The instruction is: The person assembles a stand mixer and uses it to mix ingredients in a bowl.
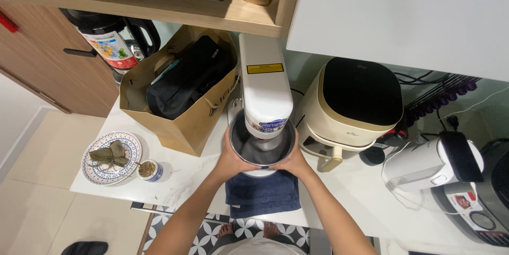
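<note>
Hiding bowl (262,146) interior: mixer head (263,85)

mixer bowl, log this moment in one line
left hand: on bowl side | right hand: on bowl side | steel bowl: under white mixer head | blue towel: under mixer, on counter

Silver steel bowl (261,146), white stand mixer (263,85), navy towel (262,194), cream-and-black air fryer (352,104), blue-patterned plate (130,146), tan paper bag (185,122)
</note>
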